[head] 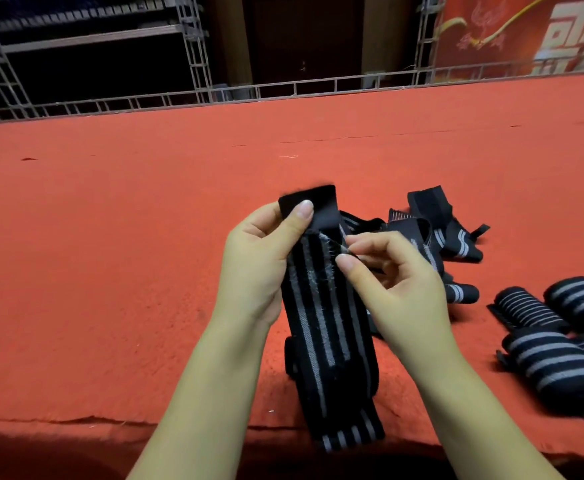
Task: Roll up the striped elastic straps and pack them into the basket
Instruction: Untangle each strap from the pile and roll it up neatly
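**Strap in hand, roll not yet begun**

The person holds one striped elastic strap [321, 327] upright above the red surface [110, 237], its lower end hanging down past the near edge. The left hand [259, 258] grips the strap near the top, its thumb pressed on the plain black tab [313, 206] at the upper end. The right hand [387, 282] is close beside it, thumb and forefinger pinching at the strap's frayed edge just below the tab; it may be plucking a loose thread or catching the edge to start a turn, but the blur there leaves that uncertain.

Behind the hands lies a loose heap of unrolled straps [436, 230]. Well off to the right sit several finished rolls [560, 327], side by side on the surface. No basket shows in the view.

Judging from this, the work is midway: some straps are rolled, several are not, and none is packed as far as can be seen. The step in hand is preparing this strap's end. The next move calls for folding one end over tightly and winding down the length while keeping the edges in line, so the roll stays even.
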A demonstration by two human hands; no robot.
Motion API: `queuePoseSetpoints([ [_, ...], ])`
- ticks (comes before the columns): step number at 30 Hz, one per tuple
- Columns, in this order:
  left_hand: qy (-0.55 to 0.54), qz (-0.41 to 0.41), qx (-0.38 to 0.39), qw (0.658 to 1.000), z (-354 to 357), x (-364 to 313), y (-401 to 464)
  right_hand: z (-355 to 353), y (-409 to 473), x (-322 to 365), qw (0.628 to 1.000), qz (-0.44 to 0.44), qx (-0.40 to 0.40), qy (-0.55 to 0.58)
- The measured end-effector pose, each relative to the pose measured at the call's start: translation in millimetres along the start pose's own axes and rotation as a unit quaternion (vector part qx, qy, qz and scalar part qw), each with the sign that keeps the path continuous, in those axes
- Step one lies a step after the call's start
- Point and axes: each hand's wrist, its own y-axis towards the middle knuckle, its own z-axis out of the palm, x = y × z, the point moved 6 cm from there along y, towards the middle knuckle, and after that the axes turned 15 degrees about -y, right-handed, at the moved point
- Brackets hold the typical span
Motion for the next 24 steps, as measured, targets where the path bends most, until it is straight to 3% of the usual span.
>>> queuePoseSetpoints([
  [4, -0.003, 0.029, -0.039, 0.999, -3.6, -1.6, -0.6, 4.2, -10.8, 1.2, 0.999, -0.007, -0.034, -0.030],
  [7, -0.010, 0.040, -0.053, 0.998, -5.1, -2.1, -1.2, 10.3, -10.3, -2.5, 0.998, 0.028, -0.002, -0.058],
  [13, -0.029, 0.051, -0.051, 0.997, -6.4, -7.8, 0.4, 20.0, -12.4, -5.4, 0.996, 0.057, 0.066, 0.032],
  [18, -0.002, 0.059, -0.037, 0.998, -2.5, -9.6, -6.2, 19.8, -13.8, -20.2, 0.990, 0.116, 0.040, 0.068],
  [21, 0.024, 0.065, -0.038, 0.997, -4.2, -10.0, -7.4, 21.1, -16.7, -19.3, 0.989, 0.105, 0.049, 0.091],
  [24, 0.045, 0.037, -0.017, 0.998, -3.7, -5.8, -11.7, 23.4, -13.4, -11.9, 0.985, 0.090, 0.108, 0.101],
])
